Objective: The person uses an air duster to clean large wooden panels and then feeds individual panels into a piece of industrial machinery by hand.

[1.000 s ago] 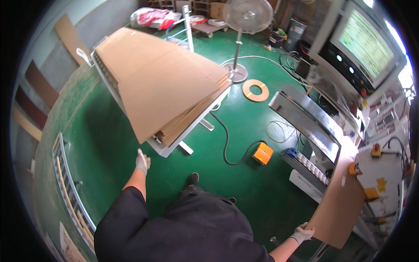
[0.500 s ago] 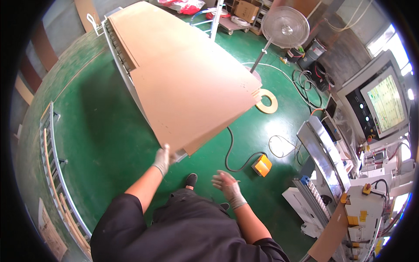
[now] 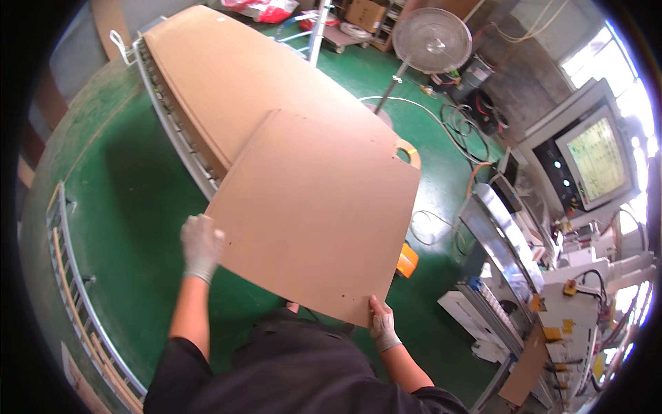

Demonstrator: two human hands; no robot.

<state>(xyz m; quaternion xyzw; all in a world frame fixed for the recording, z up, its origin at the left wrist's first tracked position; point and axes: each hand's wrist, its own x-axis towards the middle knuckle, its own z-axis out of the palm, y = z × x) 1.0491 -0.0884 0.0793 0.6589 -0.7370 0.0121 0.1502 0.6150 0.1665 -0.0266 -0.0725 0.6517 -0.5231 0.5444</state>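
a: since half a sec ago, one cardboard sheet (image 3: 314,214) is drawn off the stack (image 3: 234,90) & is now carried toward the body; before that the left hand was only at the stack's near corner & the right hand was free, fingers spread, nothing in it.

b: how are the hands seen now?

a: left hand (image 3: 201,245), gloved, is closed on the sheet's left edge near its lower left corner. right hand (image 3: 381,323), also gloved, is pinched on the lower right corner, thumb on top. both are holding the same sheet, arms well apart.

b: where is the sheet exactly?

a: it's held flat-ish in front of the chest, tilted a bit, far edge overlapping the stack's near end. whether it's still touching the stack can't be told. the stack itself is resting on a metal cart (image 3: 176,134) over the green floor (image 3: 117,200).

b: what's meant by the change?

a: judged from the grip, the sheet is picked & separated; the pick-up step looks done, w/ carrying in hand. a wide thin panel like this is prob. floppy, so sag or a snag on the stack edge could be risked.

b: anything else about?

a: an orange box (image 3: 407,260) is peeking out under the sheet's right edge, cables (image 3: 431,228) are lying on the floor, a pedestal fan (image 3: 431,40) is standing beyond, & a machine w/ a lit screen (image 3: 598,160) is at the right.
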